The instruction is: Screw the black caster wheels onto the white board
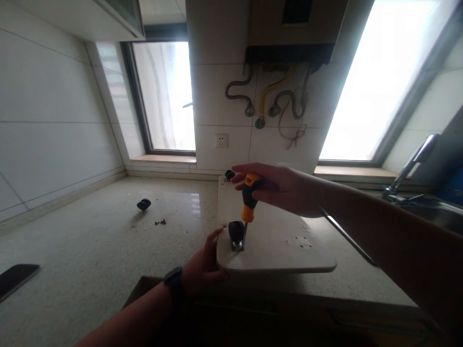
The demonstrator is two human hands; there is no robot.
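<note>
In my right hand (277, 182) is a screwdriver (249, 198) with an orange and black handle, the fingers wrapped round it. It points down, its shaft beside a black caster wheel (236, 231) and its tip at the caster's metal plate. That caster sits at the near left corner of a pale board (275, 255) with rounded corners. My left hand (203, 266), below a dark wristwatch, grips the board's left edge close to that corner. A second caster (229, 175) stands at the board's far left corner. Small holes (304, 242) show at its near right.
On the speckled countertop (173, 260) to the left lie a loose black caster (143, 204) and several small screws (160, 222). A dark flat object (18, 280) lies at the far left. A sink with a faucet (412, 166) is at the right. Pipes (264, 101) hang along the wall.
</note>
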